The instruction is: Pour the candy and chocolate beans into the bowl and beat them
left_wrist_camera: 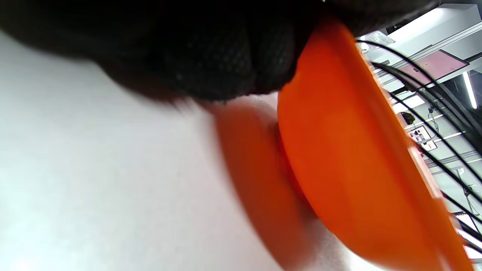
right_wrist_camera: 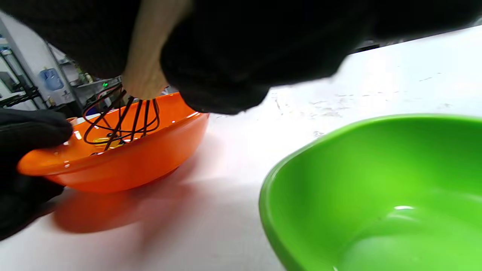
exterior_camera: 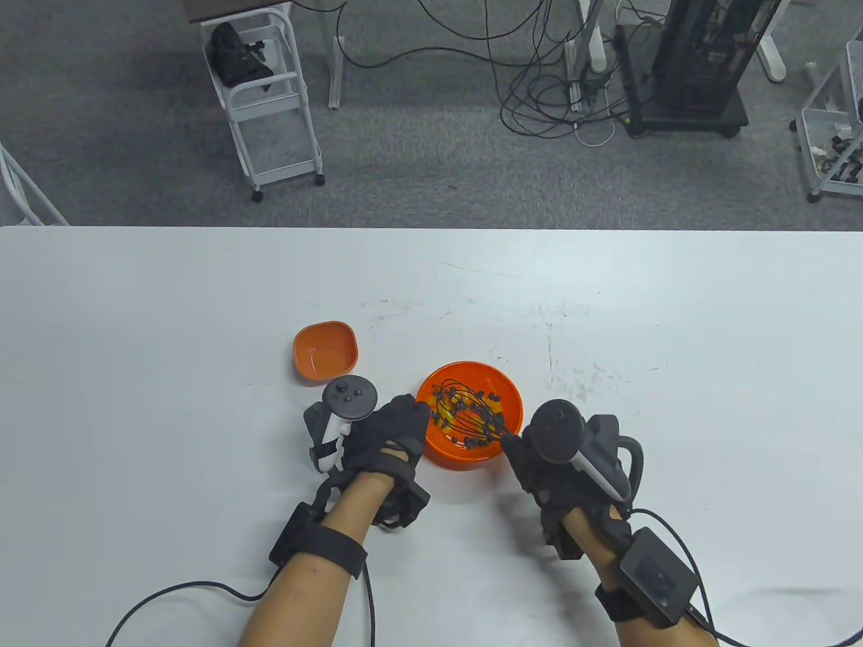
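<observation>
A round orange bowl (exterior_camera: 514, 399) stands on the white table near the front, holding dark chocolate beans (exterior_camera: 476, 441) and some yellow candy (exterior_camera: 441, 423). My left hand (exterior_camera: 412, 416) grips its left rim; in the right wrist view the left hand's fingers (right_wrist_camera: 32, 130) lie over the rim and below it. My right hand (exterior_camera: 524, 453) holds a black wire whisk (exterior_camera: 465, 404) by its pale handle (right_wrist_camera: 150, 56), and the wires (right_wrist_camera: 120, 124) dip into the bowl (right_wrist_camera: 128, 165). The left wrist view shows the bowl's outer wall (left_wrist_camera: 357, 169) and the whisk wires (left_wrist_camera: 433, 98).
An empty small orange square dish (exterior_camera: 325, 349) sits behind and to the left of the bowl. An empty green bowl (right_wrist_camera: 376, 195) lies close under my right wrist, hidden in the table view. Cables trail from both wrists toward the table's front edge.
</observation>
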`<state>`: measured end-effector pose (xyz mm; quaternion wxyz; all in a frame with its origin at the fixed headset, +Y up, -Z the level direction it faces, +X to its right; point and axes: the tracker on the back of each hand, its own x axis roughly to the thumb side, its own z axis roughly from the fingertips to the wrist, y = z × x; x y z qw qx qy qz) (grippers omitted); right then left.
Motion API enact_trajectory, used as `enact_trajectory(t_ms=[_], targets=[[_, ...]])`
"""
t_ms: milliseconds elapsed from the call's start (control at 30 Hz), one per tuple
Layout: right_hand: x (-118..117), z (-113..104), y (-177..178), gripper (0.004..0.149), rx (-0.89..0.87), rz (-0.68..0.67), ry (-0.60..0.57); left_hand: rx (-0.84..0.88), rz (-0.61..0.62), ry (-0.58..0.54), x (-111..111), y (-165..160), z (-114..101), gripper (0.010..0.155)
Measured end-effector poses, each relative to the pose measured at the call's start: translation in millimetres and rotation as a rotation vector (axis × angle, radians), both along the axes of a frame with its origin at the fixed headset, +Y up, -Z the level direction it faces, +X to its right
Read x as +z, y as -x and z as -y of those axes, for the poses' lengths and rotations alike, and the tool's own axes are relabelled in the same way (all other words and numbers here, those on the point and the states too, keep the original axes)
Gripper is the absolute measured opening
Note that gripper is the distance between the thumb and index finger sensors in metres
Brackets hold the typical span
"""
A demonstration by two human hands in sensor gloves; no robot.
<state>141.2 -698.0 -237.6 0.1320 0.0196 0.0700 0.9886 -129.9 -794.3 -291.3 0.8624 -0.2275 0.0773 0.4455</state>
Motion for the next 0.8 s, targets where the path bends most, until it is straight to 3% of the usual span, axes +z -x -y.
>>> enact_trajectory(t_ms=[167,400,600,800], targets=[[10.0,-16.3,-1.9,0.059,0.104,-0.075,0.011,-0.02,-0.01,-0.003,0.4,-0.6,-0.2,0.048],[8.1,-29.7,-8.0,0.057,0.252,0.059,-0.07,-0.02,-0.007,-0.006,0.1,-0.9,0.1,0.048],[-1.4,-15.1,-11.1,0.059,0.216,0.117,-0.082,-0.013,0.009,-0.008,-0.5,-1.5,0.7,0.048],[-7.6,9.0,-5.4,0.06,-0.023,0.086,0.001,-0.007,0.006,-0.003,-0.6,-1.0,1.1,0.047]])
